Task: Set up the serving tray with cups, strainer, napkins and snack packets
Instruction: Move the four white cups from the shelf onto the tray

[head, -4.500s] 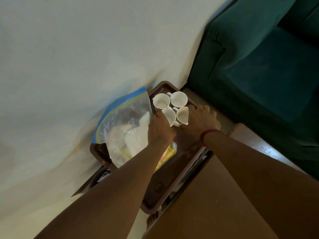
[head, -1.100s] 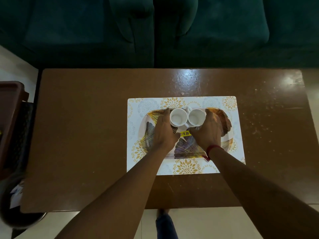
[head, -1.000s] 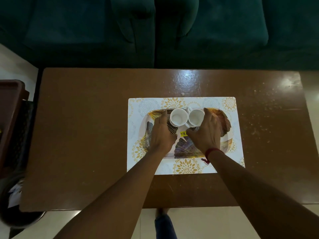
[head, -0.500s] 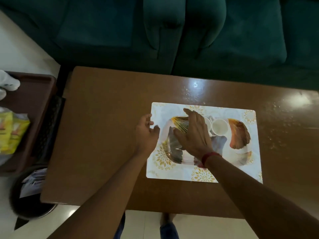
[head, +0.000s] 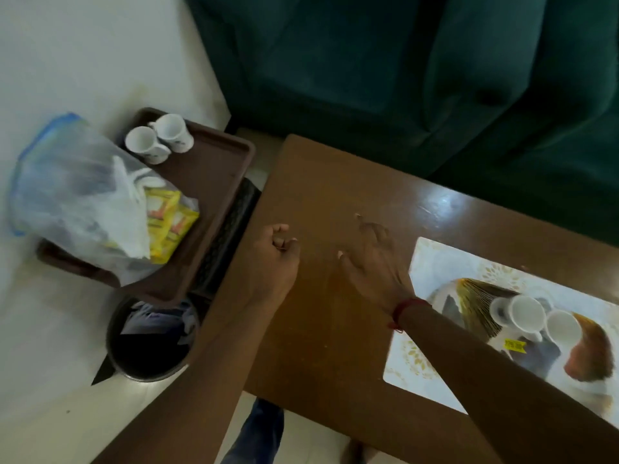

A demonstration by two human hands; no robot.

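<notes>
Two white cups (head: 526,317) stand side by side on the patterned serving tray (head: 469,304), which lies on a floral placemat (head: 432,259) at the right. My left hand (head: 276,254) hovers empty over the table's left part, fingers loosely curled. My right hand (head: 371,259) is spread flat and empty above the table, left of the placemat. Two more white cups (head: 157,139) stand at the far end of a brown tray (head: 214,169) to the left. On that tray lie a clear plastic bag (head: 77,199) and yellow snack packets (head: 167,222).
The brown wooden table (head: 318,329) fills the centre. A dark bin (head: 147,343) with papers stands on the white floor below the brown tray. A dark green sofa (head: 402,61) runs behind the table. My leg in jeans (head: 254,430) shows under the table's near edge.
Both hands let go of the two cups on the serving tray and moved left across the table. The view swung left, bringing the brown tray into sight.
</notes>
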